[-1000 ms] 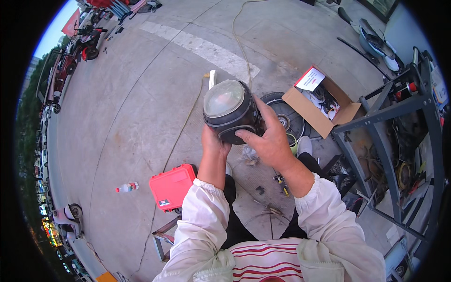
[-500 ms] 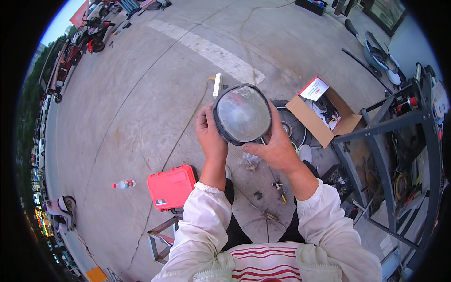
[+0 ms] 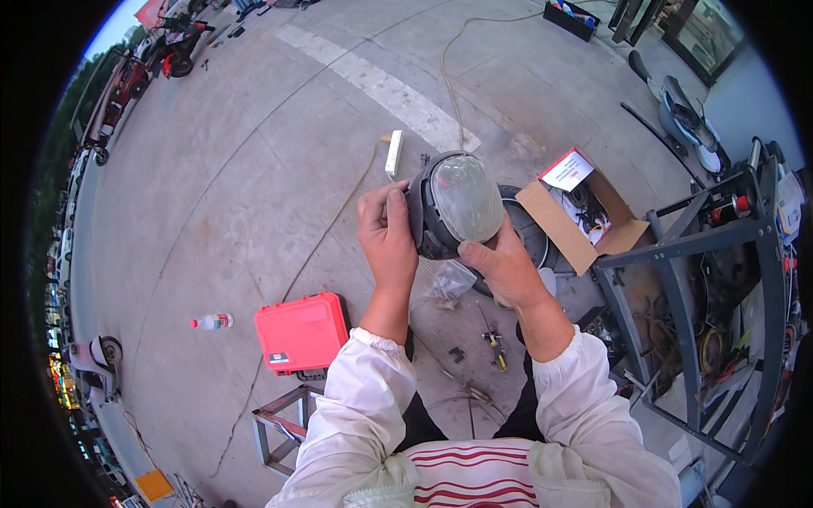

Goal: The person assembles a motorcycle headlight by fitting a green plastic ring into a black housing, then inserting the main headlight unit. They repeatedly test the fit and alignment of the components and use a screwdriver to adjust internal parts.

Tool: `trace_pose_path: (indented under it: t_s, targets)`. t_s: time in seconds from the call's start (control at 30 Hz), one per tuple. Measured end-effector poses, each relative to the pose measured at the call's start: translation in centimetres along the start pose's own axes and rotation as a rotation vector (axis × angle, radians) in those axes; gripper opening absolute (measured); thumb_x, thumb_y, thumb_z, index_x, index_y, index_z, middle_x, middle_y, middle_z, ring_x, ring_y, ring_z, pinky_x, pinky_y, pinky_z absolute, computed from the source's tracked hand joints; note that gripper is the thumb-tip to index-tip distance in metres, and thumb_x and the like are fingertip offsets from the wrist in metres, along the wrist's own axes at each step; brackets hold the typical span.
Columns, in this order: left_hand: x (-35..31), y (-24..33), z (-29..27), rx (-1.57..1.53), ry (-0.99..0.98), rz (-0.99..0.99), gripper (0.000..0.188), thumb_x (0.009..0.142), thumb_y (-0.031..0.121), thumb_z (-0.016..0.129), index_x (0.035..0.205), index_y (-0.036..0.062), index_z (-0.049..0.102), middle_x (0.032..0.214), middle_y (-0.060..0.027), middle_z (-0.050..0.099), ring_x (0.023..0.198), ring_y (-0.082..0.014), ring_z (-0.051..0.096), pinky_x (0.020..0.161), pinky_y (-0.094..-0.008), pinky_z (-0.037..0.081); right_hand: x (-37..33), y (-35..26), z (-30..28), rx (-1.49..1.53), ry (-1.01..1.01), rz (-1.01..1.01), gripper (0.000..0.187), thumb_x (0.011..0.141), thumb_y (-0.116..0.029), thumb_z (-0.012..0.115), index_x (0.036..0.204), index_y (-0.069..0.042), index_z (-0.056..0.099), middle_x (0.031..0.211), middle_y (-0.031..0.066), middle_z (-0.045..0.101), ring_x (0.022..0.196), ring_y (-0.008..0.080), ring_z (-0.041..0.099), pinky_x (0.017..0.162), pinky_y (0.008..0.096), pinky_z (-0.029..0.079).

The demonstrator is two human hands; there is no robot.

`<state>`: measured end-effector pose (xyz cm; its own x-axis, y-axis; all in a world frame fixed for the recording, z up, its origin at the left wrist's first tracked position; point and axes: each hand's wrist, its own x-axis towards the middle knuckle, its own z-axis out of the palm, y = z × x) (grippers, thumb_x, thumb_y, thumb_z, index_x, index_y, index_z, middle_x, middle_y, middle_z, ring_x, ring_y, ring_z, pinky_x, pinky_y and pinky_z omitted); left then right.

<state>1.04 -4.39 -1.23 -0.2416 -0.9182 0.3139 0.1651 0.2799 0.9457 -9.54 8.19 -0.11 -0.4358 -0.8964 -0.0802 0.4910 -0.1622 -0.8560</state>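
A scooter-type headlight (image 3: 467, 200) with a rounded, scuffed clear lens and a black housing is held up in front of me, tilted so that its lens points to the right. My left hand (image 3: 388, 233) is closed on the rear edge of the black housing, thumb upright beside the curled fingers. At the lower right, my right hand (image 3: 511, 269) grips the headlight with its thumb against the bottom of the lens; its other fingers are partly hidden behind it. Below the headlight lies a wheel (image 3: 535, 233) on the floor, partly covered from view.
An open cardboard box (image 3: 563, 222) with wiring stands right of the wheel, beside a dark metal rack (image 3: 690, 245). On the left are a red case (image 3: 302, 332), a bottle (image 3: 212, 322) and a metal frame stool (image 3: 273, 423). A white power strip (image 3: 395, 154), plastic bag (image 3: 450, 281) and screwdriver (image 3: 496, 349) lie around.
The headlight has been turned, its lens swinging from facing me toward the right, so more of the black housing shows. Both hands keep hold of it. The view has shifted slightly.
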Motion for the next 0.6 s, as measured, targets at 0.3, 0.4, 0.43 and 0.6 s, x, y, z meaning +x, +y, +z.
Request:
trace_pose_path:
  t_s: [0.3,0.4,0.43,0.6]
  targets:
    - [0.1,-0.7,-0.3,0.011,0.003,-0.094,0.025,0.101,0.023,0.057,0.104,0.0016,0.07,0.102,-0.0077,0.056,0.096,-0.0142,0.057,0.088,-0.0283,0.044,0.2,0.5,0.2,0.038,0.055,0.075,0.102,0.073,-0.033,0.088,0.146,0.004,0.026,0.138,0.0152,0.045,0.128,0.0238,0.044,0.109,0.0363,0.035]
    - [0.1,-0.1,-0.4,0.064,-0.038,-0.037,0.025,0.101,0.023,0.057,0.106,0.0023,0.071,0.103,-0.0083,0.056,0.1,-0.0157,0.055,0.091,-0.0288,0.043,0.2,0.3,0.0,0.052,0.023,0.063,0.104,0.071,-0.027,0.089,0.147,0.003,0.024,0.14,0.0144,0.043,0.13,0.0235,0.042,0.109,0.0364,0.035]
    - [0.2,0.0,-0.4,0.095,-0.057,-0.008,0.025,0.101,0.022,0.057,0.107,0.0025,0.071,0.103,-0.0086,0.056,0.101,-0.0164,0.055,0.092,-0.0291,0.043,0.3,0.3,-0.1,0.047,0.01,0.053,0.105,0.071,-0.025,0.089,0.148,0.002,0.023,0.14,0.014,0.042,0.131,0.0234,0.042,0.109,0.0364,0.035]
    - [0.2,0.0,-0.7,0.141,-0.114,0.1,0.032,0.105,0.024,0.049,0.114,-0.0014,0.067,0.115,-0.0106,0.06,0.113,-0.0177,0.053,0.1,-0.0306,0.039,0.1,-0.6,0.8,-0.041,0.002,-0.041,0.11,0.067,-0.018,0.09,0.15,-0.001,0.019,0.142,0.013,0.04,0.133,0.0231,0.04,0.11,0.0366,0.035]
